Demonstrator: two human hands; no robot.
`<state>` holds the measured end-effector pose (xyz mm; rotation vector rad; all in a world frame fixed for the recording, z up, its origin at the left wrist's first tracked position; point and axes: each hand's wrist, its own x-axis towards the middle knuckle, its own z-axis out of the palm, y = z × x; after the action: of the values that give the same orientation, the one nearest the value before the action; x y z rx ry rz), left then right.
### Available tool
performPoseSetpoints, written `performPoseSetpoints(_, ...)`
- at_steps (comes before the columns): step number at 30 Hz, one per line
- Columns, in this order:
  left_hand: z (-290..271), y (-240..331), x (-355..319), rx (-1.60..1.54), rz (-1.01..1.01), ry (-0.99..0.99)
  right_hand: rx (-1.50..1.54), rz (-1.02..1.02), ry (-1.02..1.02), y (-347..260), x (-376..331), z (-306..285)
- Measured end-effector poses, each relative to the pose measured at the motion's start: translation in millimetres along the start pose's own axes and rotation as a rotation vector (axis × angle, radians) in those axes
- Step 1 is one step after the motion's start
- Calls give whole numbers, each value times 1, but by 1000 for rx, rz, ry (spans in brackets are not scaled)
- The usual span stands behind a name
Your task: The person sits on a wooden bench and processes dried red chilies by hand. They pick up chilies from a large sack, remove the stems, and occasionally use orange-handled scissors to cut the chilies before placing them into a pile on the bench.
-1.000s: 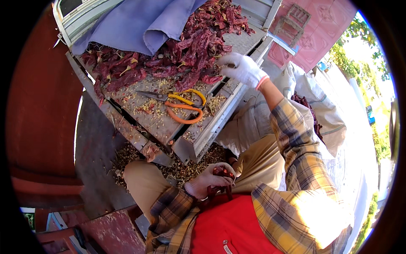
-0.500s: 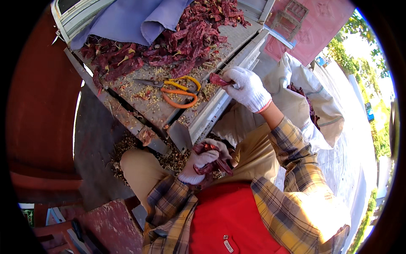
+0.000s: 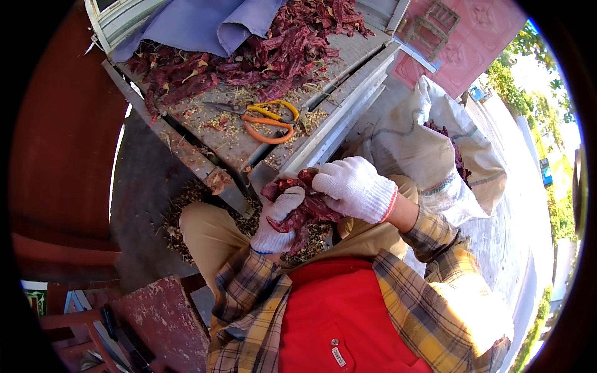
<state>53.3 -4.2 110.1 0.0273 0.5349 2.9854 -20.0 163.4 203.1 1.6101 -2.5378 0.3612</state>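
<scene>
My left hand (image 3: 272, 231), in a white knitted glove, is closed around a bunch of dried red chili peppers (image 3: 309, 214) above my lap. My right hand (image 3: 357, 188), gloved the same way, meets the bunch from the right with its fingers bent and pressed together on the peppers; its fingertips are partly hidden. On the worn platform ahead lie scissors (image 3: 264, 120) with one yellow and one orange handle, blades pointing left. Behind them spreads a heap of dried chili peppers (image 3: 292, 53), partly covered by a blue-grey cloth (image 3: 199, 28).
To my right stands a pale woven sack (image 3: 410, 146) with dried peppers showing in its mouth. Seeds and scraps litter the platform (image 3: 230, 146) and the ground under its edge. A dark red panel (image 3: 62, 155) rises at left; a wooden stool-like surface (image 3: 163, 320) is at lower left.
My right hand has come down and toward me from the platform's edge, bringing its single pepper to the bunch. My left hand has risen slightly with the bunch.
</scene>
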Motion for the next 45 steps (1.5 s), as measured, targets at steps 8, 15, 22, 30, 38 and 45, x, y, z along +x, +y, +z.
performPoseSetpoints(8, -7, 6, -6, 116, 6, -27, 176, 83, -39, 52, 64, -23)
performPoseSetpoints(15, -8, 2, -10, 52, -46, -118, -135, 179, 52, 64, 168, 11)
performPoseSetpoints(22, -25, 6, -10, 147, 22, -178, -142, 134, 128, 69, 168, 7)
performPoseSetpoints(30, -1, 9, -14, 58, 59, -172, 82, 129, 628, 102, 89, -81)
performPoseSetpoints(38, 19, 19, -17, 245, 142, -171, 343, -79, 134, 56, 9, -108)
performPoseSetpoints(45, 23, 5, -17, 240, 29, -34, 550, -189, 94, 11, 12, -24)
